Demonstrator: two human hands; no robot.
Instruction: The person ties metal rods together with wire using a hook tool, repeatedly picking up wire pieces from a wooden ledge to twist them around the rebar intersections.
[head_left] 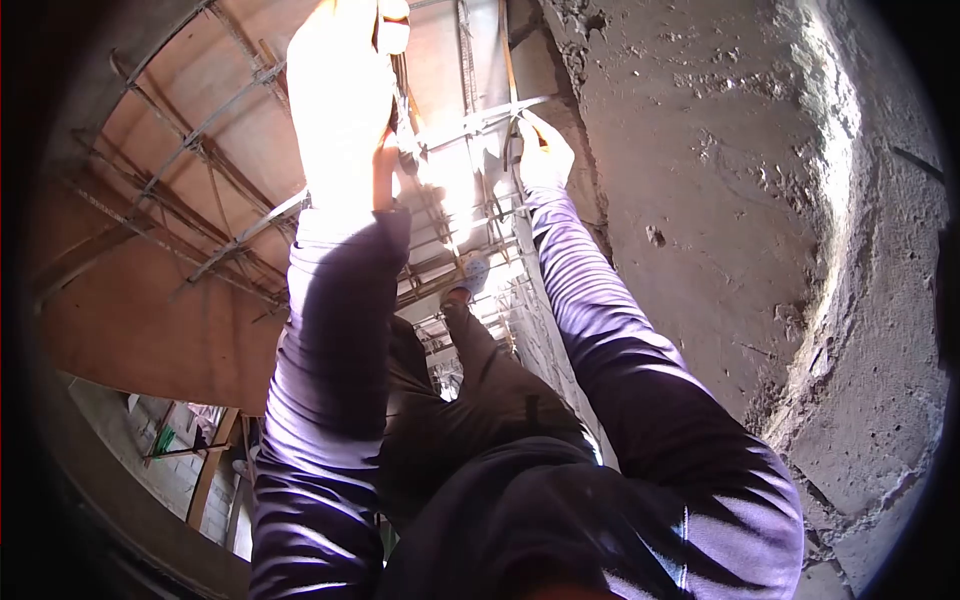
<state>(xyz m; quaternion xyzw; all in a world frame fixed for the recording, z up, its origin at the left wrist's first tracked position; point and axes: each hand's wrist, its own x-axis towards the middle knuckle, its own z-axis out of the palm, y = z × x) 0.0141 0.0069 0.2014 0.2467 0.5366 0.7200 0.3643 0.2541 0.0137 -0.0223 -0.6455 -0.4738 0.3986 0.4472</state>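
Observation:
My left hand [340, 105] is raised at the upper middle, washed out by bright sunlight. Its fingers look curled, with a dark narrow object [402, 130] beside them whose kind I cannot make out. To the right, my right hand [545, 155] has its thumb and fingers pinched together at a crossing of steel reinforcing bars [512, 108]. Whatever lies in that pinch is too small to name; a thin dark strand hangs just beside the fingertips. Both forearms are in purple sleeves.
A rough concrete wall [700, 200] rises close on my right. Reddish-brown panels [150, 310] lie behind a bar grid [200, 140] on the left. Below, my foot [458, 296] is among more bars. A wooden post [213, 470] stands in an opening at lower left.

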